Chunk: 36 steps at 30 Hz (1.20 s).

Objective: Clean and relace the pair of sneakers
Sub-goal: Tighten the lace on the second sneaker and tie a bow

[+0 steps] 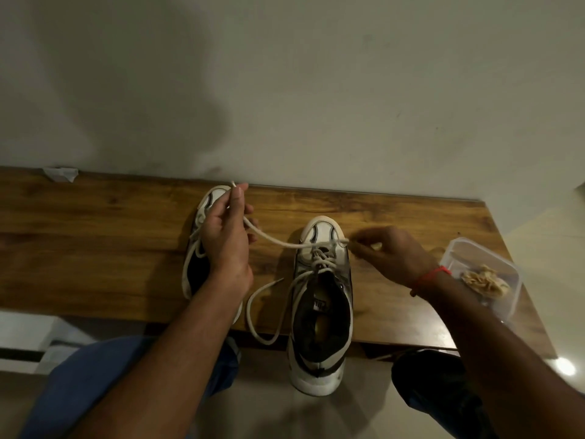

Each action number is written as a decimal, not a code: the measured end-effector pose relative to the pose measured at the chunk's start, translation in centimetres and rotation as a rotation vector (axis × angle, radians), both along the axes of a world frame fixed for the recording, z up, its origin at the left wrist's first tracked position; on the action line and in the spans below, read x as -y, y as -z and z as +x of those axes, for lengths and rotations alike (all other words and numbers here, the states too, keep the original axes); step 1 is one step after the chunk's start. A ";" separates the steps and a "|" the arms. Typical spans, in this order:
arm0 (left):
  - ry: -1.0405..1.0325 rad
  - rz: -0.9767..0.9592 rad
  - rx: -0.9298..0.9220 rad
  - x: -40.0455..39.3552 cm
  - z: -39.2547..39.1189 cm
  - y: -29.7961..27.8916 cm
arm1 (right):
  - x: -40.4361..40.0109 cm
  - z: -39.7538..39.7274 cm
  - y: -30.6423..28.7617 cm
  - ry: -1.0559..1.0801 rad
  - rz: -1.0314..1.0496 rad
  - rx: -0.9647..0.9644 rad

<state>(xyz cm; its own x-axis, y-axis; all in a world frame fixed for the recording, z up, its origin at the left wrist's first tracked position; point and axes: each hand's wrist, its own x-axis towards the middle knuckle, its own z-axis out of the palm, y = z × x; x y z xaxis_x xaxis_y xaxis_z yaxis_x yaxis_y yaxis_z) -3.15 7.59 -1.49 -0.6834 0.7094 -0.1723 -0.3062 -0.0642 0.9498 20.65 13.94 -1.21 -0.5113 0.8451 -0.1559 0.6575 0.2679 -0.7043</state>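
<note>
The left hand (226, 236) is pinching the lace (278, 241) end in its fingers (238, 198). The right hand (392, 253) is blurring beside the sneaker (321, 299) toe; I cannot tell its fingers' state.

Dim, warm indoor light. A broad soft shadow darkens the wall (196, 122) beyond the fingers. The right hand (391, 255) is motion-blurred. Wide-angle distortion bends the table (95, 232) edges.

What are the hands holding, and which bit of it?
The left hand pinches the white shoelace near its tip. The right hand is blurred at the right sneaker; its hold cannot be told.
</note>
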 end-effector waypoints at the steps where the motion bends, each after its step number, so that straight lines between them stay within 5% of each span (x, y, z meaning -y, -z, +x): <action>1: -0.009 0.019 -0.022 0.0 0.1 -0.1 | 0.3 -0.3 -0.5 -0.008 -0.101 -0.246; 4: -0.074 0.060 -0.118 -0.1 0.0 -0.2 | 0.7 -0.9 -1.7 -0.025 -0.278 -0.605; 10: 0.092 0.095 -0.351 -0.2 0.5 -0.4 | 1.7 -0.9 -0.7 0.002 -0.130 0.082; 14: 0.396 -0.002 -0.731 0.5 1.9 0.7 | 3.3 -1.5 0.9 -0.128 -0.078 0.351; 19: 0.665 -0.115 -0.936 0.9 2.8 2.5 | 2.9 -1.7 1.3 0.024 0.012 0.125; 28: 0.552 -0.331 -1.109 1.4 3.6 3.8 | 2.0 -1.8 1.6 0.117 -0.200 -0.130; 36: 0.546 -0.340 -1.144 1.4 3.2 4.4 | 2.7 -2.5 1.4 0.154 -0.402 -0.246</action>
